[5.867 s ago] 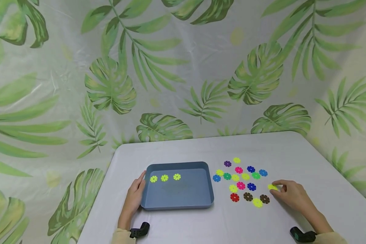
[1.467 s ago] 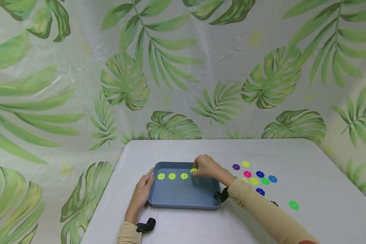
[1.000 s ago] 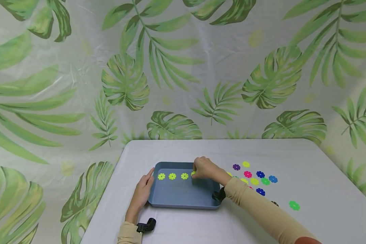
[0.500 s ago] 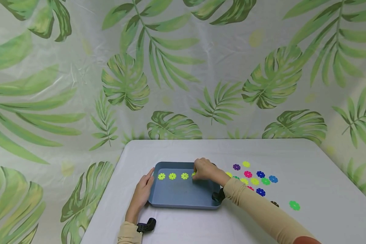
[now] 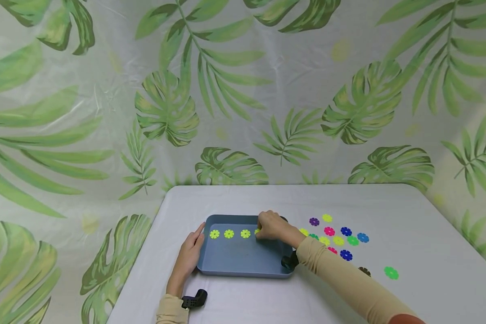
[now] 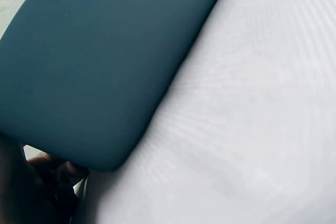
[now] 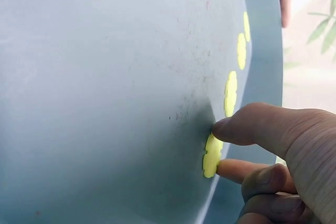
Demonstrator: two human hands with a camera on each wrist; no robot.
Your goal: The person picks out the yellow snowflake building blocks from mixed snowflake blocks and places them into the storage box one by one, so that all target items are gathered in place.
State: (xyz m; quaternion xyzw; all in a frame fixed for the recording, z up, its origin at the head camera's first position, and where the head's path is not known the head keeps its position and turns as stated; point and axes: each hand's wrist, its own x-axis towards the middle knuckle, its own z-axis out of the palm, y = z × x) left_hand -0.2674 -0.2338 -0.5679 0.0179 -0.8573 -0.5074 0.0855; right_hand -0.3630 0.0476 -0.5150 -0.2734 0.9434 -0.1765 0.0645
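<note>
My left hand (image 5: 189,252) holds the left side of a shallow blue-grey tray (image 5: 243,273). Its fingers lie along the outer wall, partly hidden. Inside the tray, three yellow notched plastic discs form a row near the far wall: a left one (image 5: 214,234), a middle one (image 5: 228,234) and a right one (image 5: 245,233). At the row's right end, my right hand (image 5: 273,225) pinches another yellow disc (image 7: 211,157) between thumb and finger. That disc lies against the tray floor in the right wrist view. From the head, my hand covers most of it.
Right of the tray lie several loose notched discs, among them a purple one (image 5: 314,222), a pink one (image 5: 329,231) and a blue one (image 5: 346,255). My right sleeve (image 5: 336,270) hides part of this group. A green disc (image 5: 391,272) sits apart at the right.
My right hand has carried a yellow disc from right of the loose discs to the tray and lowered it at the row's end. Over the last half second, hardly anything moves.
</note>
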